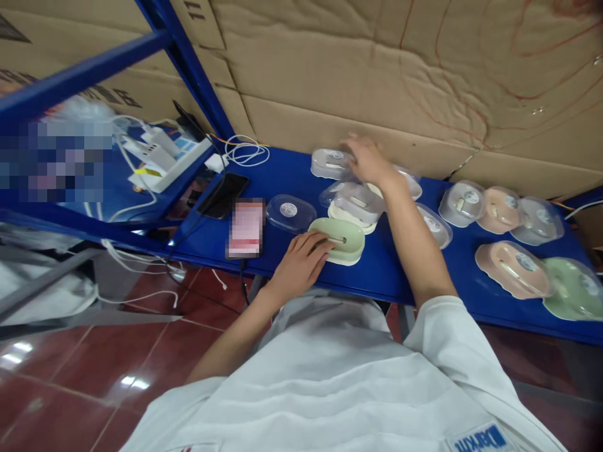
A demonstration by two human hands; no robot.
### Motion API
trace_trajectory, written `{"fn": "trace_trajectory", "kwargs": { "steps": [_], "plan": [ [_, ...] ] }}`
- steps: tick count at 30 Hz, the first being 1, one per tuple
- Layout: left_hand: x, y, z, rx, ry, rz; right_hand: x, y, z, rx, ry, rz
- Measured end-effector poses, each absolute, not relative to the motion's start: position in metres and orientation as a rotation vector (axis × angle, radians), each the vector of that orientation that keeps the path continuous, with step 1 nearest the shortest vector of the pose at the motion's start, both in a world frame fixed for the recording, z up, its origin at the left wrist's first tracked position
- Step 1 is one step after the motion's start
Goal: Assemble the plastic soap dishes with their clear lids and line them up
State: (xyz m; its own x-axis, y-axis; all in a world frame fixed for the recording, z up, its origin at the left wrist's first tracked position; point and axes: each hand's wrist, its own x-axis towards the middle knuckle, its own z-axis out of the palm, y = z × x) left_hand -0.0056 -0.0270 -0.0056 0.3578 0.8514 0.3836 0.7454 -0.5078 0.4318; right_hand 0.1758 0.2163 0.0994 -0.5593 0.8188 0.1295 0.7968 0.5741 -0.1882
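Observation:
A light green soap dish (347,253) stands near the table's front edge, a short pale stick-like piece lying over the hole in its bottom. My left hand (301,257) is closed on its left rim. Farther back, my right hand (367,160) reaches out with fingers apart, beside the right end of a covered pale soap dish (325,164); whether it touches the lid is unclear. Between my hands sits a cream dish (351,220) with a greyish dish (360,202) over it. To the left lies a clear oval lid (291,213) with a round label.
Several lidded soap dishes in grey, peach (511,267) and green (572,285) fill the right of the blue table (424,289). A lit phone (245,227), a dark phone (223,194), white cables and a power strip (181,163) are left. Cardboard (330,75) stands behind.

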Motion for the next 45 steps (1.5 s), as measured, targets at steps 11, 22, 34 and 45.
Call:
{"fn": "trace_trajectory", "kwargs": {
  "steps": [11,22,34,45],
  "plan": [
    [-0.006,-0.026,-0.007,2.444,1.456,0.841,0.197,0.223,0.097,-1.596,-2.467,-0.066],
    [-0.006,-0.026,-0.008,2.471,1.438,0.876,0.147,0.2,0.072,-1.571,-2.76,0.21],
    [-0.007,-0.026,-0.009,2.534,1.422,1.018,0.176,0.211,0.091,-1.5,-2.636,-0.092],
    [-0.002,-0.032,-0.014,2.635,1.596,1.18,0.311,0.154,0.066,-1.713,-2.555,-0.121]
  ]
}}
